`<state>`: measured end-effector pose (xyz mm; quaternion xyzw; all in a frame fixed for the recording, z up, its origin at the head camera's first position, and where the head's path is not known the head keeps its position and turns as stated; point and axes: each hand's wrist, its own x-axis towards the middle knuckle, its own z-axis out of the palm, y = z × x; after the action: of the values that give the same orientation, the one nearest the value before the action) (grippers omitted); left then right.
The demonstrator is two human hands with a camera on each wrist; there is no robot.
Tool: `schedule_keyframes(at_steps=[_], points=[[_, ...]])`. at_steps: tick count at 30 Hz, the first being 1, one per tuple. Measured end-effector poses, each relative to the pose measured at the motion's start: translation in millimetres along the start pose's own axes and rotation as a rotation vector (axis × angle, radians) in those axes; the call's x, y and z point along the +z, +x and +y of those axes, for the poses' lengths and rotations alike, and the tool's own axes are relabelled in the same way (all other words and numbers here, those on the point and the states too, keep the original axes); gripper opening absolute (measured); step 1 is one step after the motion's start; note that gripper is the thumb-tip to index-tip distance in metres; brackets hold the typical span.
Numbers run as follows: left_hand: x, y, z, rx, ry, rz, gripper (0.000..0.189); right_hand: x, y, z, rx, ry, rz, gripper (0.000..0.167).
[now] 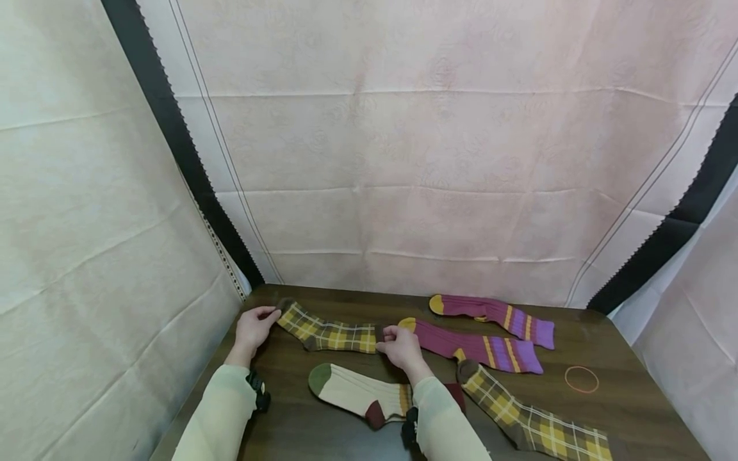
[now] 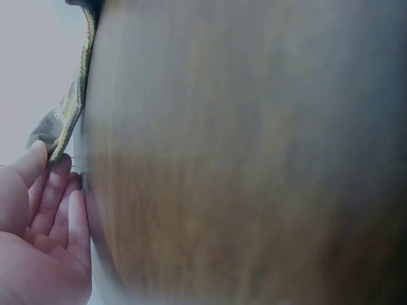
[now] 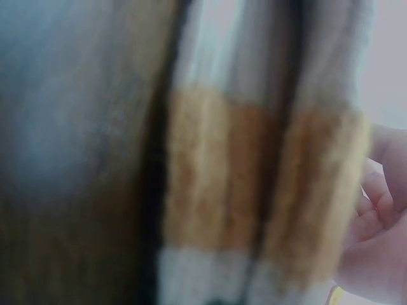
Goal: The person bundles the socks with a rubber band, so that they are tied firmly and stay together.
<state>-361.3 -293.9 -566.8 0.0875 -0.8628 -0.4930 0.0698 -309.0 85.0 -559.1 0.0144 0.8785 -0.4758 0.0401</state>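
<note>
A yellow-and-brown plaid sock (image 1: pixel 343 336) lies stretched sideways near the back left of the table, between both hands. My left hand (image 1: pixel 254 333) pinches its dark toe between thumb and fingers; in the left wrist view that hand (image 2: pixel 48 222) has the toe raised at the table's edge. My right hand (image 1: pixel 401 349) grips the dark cuff at the other end, its fingertips partly covering it. Below the right forearm lies a cream sock (image 1: pixel 352 388) with green toe and maroon heel, partly hidden by the sleeve. Its orange band (image 3: pixel 197 171) looms blurred in the right wrist view.
Two maroon-and-purple socks, one farther back (image 1: pixel 478 307) and one nearer (image 1: pixel 461 340), lie right of my right hand. A second plaid sock (image 1: pixel 536 422) lies at the front right. Near the right edge is a thin orange ring (image 1: pixel 582 379). Fabric walls (image 1: pixel 403 224) enclose the dark wooden table (image 1: pixel 288 410).
</note>
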Motion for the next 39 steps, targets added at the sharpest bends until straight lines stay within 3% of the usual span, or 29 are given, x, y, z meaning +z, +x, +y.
schedule_keyframes(at_steps=[15, 23, 28, 39], points=[[-0.2, 0.0, 5.1, -0.011, 0.044, 0.009, 0.034, 1.4, 5.3, 2.4, -0.02, 0.0, 0.003, 0.035], [-2.1, 1.1, 11.4, 0.004, -0.019, -0.018, 0.034, -2.3, 4.6, -1.7, -0.019, -0.013, -0.013, 0.038], [-3.5, -0.6, 8.5, 0.004, -0.028, -0.029, 0.041, -2.7, 2.7, -1.9, -0.024, -0.018, -0.02, 0.041], [-3.4, -3.4, 0.5, -0.035, -0.04, -0.015, 0.035, -1.5, 1.3, -1.0, -0.03, -0.004, -0.009, 0.038]])
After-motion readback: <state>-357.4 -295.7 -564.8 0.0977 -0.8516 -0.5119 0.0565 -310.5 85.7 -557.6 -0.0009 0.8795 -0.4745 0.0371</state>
